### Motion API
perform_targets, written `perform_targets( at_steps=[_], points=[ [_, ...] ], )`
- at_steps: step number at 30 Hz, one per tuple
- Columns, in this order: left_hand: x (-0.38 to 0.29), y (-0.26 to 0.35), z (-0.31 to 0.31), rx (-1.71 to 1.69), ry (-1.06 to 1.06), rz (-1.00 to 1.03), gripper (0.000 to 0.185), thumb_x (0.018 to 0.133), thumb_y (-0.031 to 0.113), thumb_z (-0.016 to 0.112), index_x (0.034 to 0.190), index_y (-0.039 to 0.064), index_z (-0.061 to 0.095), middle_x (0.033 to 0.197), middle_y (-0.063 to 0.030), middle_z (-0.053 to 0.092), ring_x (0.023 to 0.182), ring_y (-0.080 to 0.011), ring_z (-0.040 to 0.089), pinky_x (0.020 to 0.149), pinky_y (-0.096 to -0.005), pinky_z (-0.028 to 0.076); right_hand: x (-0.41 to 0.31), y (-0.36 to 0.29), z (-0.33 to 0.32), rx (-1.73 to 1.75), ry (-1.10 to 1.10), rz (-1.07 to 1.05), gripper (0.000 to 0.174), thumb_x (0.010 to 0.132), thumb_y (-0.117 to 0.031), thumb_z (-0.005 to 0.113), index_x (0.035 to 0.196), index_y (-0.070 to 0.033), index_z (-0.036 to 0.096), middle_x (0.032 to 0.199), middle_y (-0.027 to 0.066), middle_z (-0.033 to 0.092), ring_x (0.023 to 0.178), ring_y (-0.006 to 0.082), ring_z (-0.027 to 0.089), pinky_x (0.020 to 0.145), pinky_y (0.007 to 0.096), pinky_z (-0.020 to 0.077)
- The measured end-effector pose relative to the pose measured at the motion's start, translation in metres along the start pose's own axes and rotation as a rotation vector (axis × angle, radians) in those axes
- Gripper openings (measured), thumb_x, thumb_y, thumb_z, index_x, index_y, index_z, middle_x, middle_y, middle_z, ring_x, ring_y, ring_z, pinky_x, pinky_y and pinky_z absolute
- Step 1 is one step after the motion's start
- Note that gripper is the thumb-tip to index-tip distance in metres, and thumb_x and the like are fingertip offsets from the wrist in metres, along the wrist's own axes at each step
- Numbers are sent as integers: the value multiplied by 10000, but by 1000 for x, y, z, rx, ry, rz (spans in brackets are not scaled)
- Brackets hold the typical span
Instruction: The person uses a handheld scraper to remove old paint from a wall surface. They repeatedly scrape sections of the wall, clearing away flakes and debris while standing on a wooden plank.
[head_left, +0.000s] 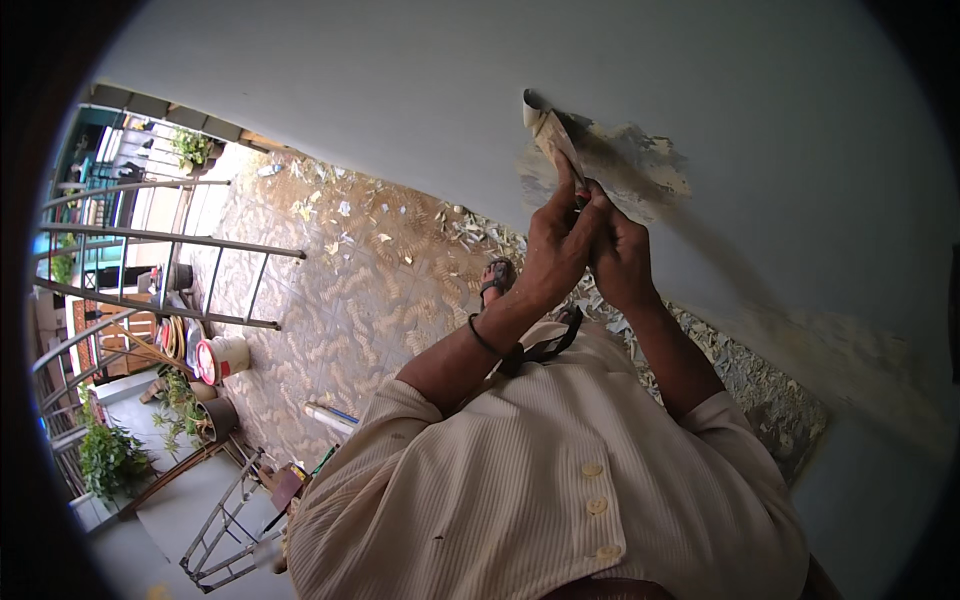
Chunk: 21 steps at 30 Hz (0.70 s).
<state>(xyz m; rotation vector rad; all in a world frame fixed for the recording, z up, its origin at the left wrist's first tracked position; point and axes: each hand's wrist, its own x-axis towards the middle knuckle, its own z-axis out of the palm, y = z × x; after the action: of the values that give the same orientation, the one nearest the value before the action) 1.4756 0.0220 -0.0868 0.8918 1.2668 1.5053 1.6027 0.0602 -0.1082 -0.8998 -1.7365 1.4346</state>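
Note:
Both my hands are wrapped around a putty knife, whose blade (557, 141) presses against a painted wall (390, 97). My left hand (556, 244) has a finger stretched along the blade. Close against it, my right hand (624, 251) grips the handle end, and only a small red part of the handle (583, 196) shows between the fingers. A curl of peeling paint (532, 111) stands off the wall at the blade's tip. Right of the blade lies a rough, bared patch (652, 169) with ragged paint edges.
Paint flakes (735, 367) cover the floor along the wall's foot, with more scattered over the patterned tiles (337, 315). To the left are a metal ladder (172, 238), a white bucket with a red lid (225, 358), potted plants (112, 457) and a metal frame (225, 525).

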Motion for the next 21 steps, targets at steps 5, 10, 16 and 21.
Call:
perform_targets(
  at_steps=[5, 10, 16, 21],
  points=[
    [-18, 9, 0, 108, -20, 44, 805, 1098, 216, 559, 1688, -16, 62, 1113, -114, 694, 926, -118, 608, 856, -285, 534, -3, -13, 6, 31, -13, 36, 413, 1161, -250, 488, 1466, 5, 600, 908, -7, 677, 707, 32, 534, 613, 234, 462],
    [-7, 10, 2, -5, -37, 46, 799, 1106, 238, 573, 1679, -42, 91, 1063, -94, 703, 929, -107, 619, 837, -279, 541, 8, -12, 0, 40, 10, 16, 374, 1148, -211, 501, 1435, -4, 622, 856, -5, 631, 723, 47, 533, 638, 251, 431],
    [-12, 17, -1, 53, 14, 50, 773, 1109, 254, 567, 1673, -51, 135, 1052, -85, 695, 938, -98, 608, 812, -251, 526, 8, -28, 11, 89, 5, 19, 389, 1146, -243, 526, 1448, -20, 629, 773, -62, 595, 655, 5, 478, 560, 231, 395],
    [-13, 14, -1, 209, 55, 68, 769, 1106, 255, 552, 1675, -41, 128, 1023, -80, 678, 874, -92, 575, 751, -262, 522, 20, -4, 11, 75, 26, -82, 339, 1141, -223, 522, 1326, 8, 687, 797, -45, 621, 694, 34, 508, 590, 254, 434]
  ],
)
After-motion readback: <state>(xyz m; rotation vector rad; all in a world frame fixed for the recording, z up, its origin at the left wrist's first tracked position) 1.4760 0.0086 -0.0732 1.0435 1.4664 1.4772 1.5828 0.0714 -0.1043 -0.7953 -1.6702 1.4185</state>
